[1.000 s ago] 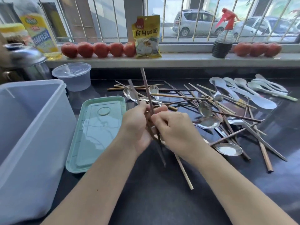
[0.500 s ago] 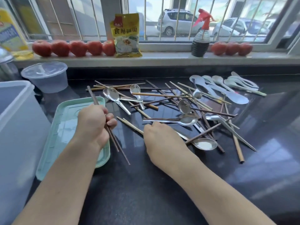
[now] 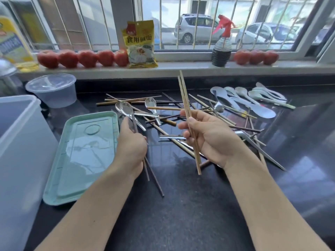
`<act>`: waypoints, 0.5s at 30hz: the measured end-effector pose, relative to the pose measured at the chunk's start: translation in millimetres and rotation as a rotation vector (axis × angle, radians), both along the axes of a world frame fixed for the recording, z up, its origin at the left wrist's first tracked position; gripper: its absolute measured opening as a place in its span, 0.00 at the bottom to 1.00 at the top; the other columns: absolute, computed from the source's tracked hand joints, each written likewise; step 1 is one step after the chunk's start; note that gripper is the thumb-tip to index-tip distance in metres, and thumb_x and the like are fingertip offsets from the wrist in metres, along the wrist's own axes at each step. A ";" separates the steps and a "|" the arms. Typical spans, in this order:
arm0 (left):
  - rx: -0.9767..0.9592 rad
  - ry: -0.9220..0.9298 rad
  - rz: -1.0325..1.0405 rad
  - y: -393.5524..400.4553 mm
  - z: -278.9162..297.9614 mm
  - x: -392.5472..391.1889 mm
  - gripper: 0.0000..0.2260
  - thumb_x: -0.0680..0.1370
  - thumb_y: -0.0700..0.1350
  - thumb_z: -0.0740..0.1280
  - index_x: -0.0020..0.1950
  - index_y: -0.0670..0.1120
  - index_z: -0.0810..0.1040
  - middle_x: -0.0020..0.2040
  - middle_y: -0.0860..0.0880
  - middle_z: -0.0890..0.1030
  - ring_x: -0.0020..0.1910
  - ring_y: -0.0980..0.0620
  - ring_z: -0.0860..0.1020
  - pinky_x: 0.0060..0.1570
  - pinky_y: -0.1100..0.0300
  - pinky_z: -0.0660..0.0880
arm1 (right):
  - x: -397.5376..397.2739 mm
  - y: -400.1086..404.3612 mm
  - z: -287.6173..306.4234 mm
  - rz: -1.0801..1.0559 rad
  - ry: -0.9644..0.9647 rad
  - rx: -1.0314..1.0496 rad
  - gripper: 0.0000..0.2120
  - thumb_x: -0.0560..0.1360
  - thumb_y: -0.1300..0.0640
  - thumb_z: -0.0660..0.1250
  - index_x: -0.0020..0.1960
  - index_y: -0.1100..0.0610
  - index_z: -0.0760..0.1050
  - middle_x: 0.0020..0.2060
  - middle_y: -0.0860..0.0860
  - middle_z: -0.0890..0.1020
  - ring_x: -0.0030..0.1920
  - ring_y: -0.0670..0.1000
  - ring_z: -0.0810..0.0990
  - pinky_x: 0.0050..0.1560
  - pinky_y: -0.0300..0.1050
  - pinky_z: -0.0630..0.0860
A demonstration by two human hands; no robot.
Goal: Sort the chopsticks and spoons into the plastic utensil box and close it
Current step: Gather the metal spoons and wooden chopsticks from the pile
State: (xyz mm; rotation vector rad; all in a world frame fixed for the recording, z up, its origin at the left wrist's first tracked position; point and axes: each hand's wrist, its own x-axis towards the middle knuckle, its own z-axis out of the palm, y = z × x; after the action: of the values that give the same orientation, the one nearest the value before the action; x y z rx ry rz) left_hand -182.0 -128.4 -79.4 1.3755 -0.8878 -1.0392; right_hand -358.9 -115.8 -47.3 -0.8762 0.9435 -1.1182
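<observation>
My left hand [image 3: 132, 149] grips a pair of dark brown chopsticks [image 3: 154, 178] beside the green lid [image 3: 79, 160]. A pair of light wooden chopsticks [image 3: 183, 91] stands nearly upright above the counter, held in my right hand [image 3: 208, 136]. Behind both hands lies a heap of chopsticks [image 3: 163, 108] and metal spoons [image 3: 125, 108] on the black counter. White plastic spoons [image 3: 253, 104] lie at the back right. The translucent plastic utensil box [image 3: 20, 160] stands open at the far left.
A round lidded plastic container [image 3: 51, 89] sits at the back left. Tomatoes [image 3: 81, 57], a yellow packet [image 3: 140, 44] and a spray bottle [image 3: 222, 44] line the window sill. An oil bottle [image 3: 12, 42] stands at the far left.
My right hand has lifted a pair of light chopsticks out of the heap and raised them upright. My left hand still holds the dark pair by the green lid.
</observation>
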 end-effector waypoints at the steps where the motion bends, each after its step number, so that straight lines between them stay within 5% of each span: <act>1: -0.002 -0.033 0.010 0.4 -0.7 0.7 0.32 0.74 0.28 0.52 0.73 0.53 0.68 0.58 0.55 0.75 0.57 0.53 0.72 0.69 0.49 0.72 | 0.0 -0.5 -2.1 -0.013 -0.041 -0.009 0.12 0.84 0.66 0.57 0.61 0.61 0.77 0.39 0.54 0.80 0.34 0.48 0.77 0.36 0.39 0.74; 3: -0.012 -0.113 0.061 -0.6 -2.3 0.1 0.33 0.74 0.30 0.52 0.78 0.50 0.65 0.74 0.49 0.65 0.64 0.56 0.68 0.69 0.62 0.63 | 1.7 -1.9 -3.8 -0.027 -0.078 -0.027 0.13 0.82 0.69 0.57 0.62 0.62 0.77 0.39 0.54 0.80 0.34 0.48 0.77 0.34 0.37 0.74; 5: -0.044 -0.260 0.096 1.9 -0.9 -0.5 0.27 0.78 0.32 0.56 0.76 0.47 0.69 0.76 0.47 0.63 0.70 0.52 0.67 0.69 0.62 0.61 | 11.0 -0.5 -6.0 0.001 0.001 -0.051 0.13 0.82 0.71 0.58 0.61 0.65 0.76 0.41 0.55 0.81 0.35 0.48 0.79 0.34 0.37 0.76; 7: -0.131 -0.264 0.046 5.6 1.1 -3.5 0.15 0.82 0.44 0.60 0.66 0.45 0.77 0.67 0.45 0.76 0.66 0.46 0.74 0.68 0.49 0.70 | 30.1 6.8 -9.9 0.091 0.137 -0.098 0.10 0.81 0.71 0.59 0.59 0.68 0.76 0.43 0.58 0.83 0.36 0.50 0.81 0.37 0.38 0.79; 8: -0.140 -0.172 -0.007 9.0 4.9 -5.3 0.13 0.83 0.50 0.60 0.59 0.44 0.78 0.58 0.46 0.82 0.57 0.45 0.79 0.57 0.46 0.77 | 40.3 11.2 -11.5 0.149 0.179 -0.121 0.09 0.81 0.71 0.60 0.58 0.68 0.77 0.43 0.59 0.83 0.37 0.51 0.82 0.38 0.39 0.80; 11: -0.053 0.274 -0.169 14.5 19.2 -4.6 0.14 0.86 0.51 0.56 0.52 0.43 0.75 0.43 0.45 0.86 0.36 0.45 0.84 0.28 0.56 0.77 | 59.6 21.0 -12.0 0.241 0.186 -0.122 0.08 0.82 0.67 0.61 0.54 0.64 0.80 0.41 0.58 0.84 0.38 0.54 0.83 0.43 0.45 0.84; 13: -0.170 0.330 -0.115 11.9 25.7 5.5 0.12 0.87 0.47 0.54 0.49 0.44 0.72 0.34 0.45 0.83 0.32 0.44 0.83 0.31 0.51 0.81 | 54.3 17.1 -15.6 0.109 0.544 -0.279 0.09 0.82 0.57 0.64 0.49 0.58 0.82 0.40 0.55 0.85 0.39 0.53 0.84 0.46 0.51 0.84; 15: -0.357 0.283 0.002 4.1 30.0 20.8 0.12 0.88 0.46 0.54 0.49 0.45 0.71 0.28 0.49 0.75 0.28 0.46 0.79 0.39 0.46 0.82 | 38.5 9.6 -19.4 -0.063 1.158 -0.508 0.09 0.80 0.49 0.67 0.46 0.53 0.81 0.39 0.49 0.83 0.42 0.50 0.81 0.47 0.50 0.79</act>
State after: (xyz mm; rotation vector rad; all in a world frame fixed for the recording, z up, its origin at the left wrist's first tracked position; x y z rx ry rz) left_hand -161.2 -124.3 -49.4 0.9062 -0.8131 -0.9886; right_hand -320.4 -106.3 -66.7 -2.0224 1.6401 -0.8586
